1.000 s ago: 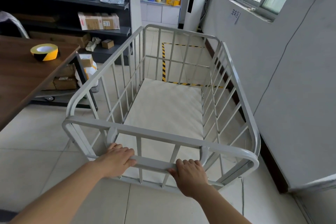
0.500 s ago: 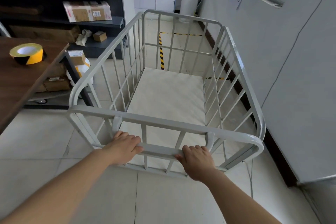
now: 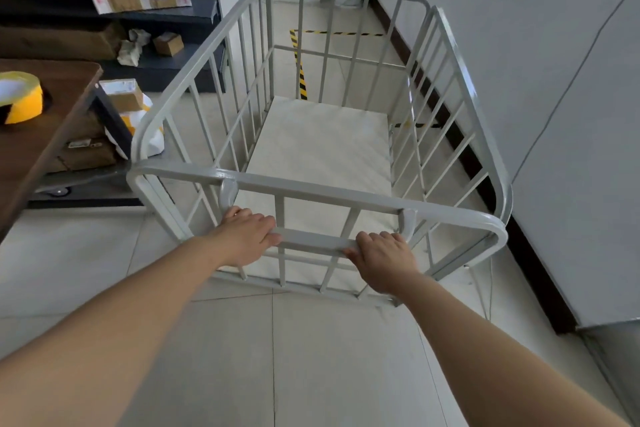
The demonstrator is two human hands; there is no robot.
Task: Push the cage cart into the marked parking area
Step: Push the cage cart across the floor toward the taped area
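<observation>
The cage cart [image 3: 349, 189] is a light grey metal frame with barred sides and a pale flat deck, standing on the tiled floor beside the right wall. My left hand [image 3: 247, 236] and my right hand [image 3: 384, 258] both grip the lower handle bar [image 3: 313, 239] at its near end. The marked parking area is outlined by yellow-and-black floor tape [image 3: 300, 74], seen through the far bars; the cart's front part stands over the tape line.
A brown table [image 3: 52, 135] with a yellow tape roll [image 3: 20, 102] is at the left. Dark shelving [image 3: 114, 17] holds cardboard boxes, and a low trolley with parcels [image 3: 104, 146] sits close to the cart's left side. The grey wall [image 3: 571, 114] runs along the right.
The cart has rolled forward toward the taped area, with both hands staying on the handle bar. The view has tipped downward and the table has slid back on the left.
</observation>
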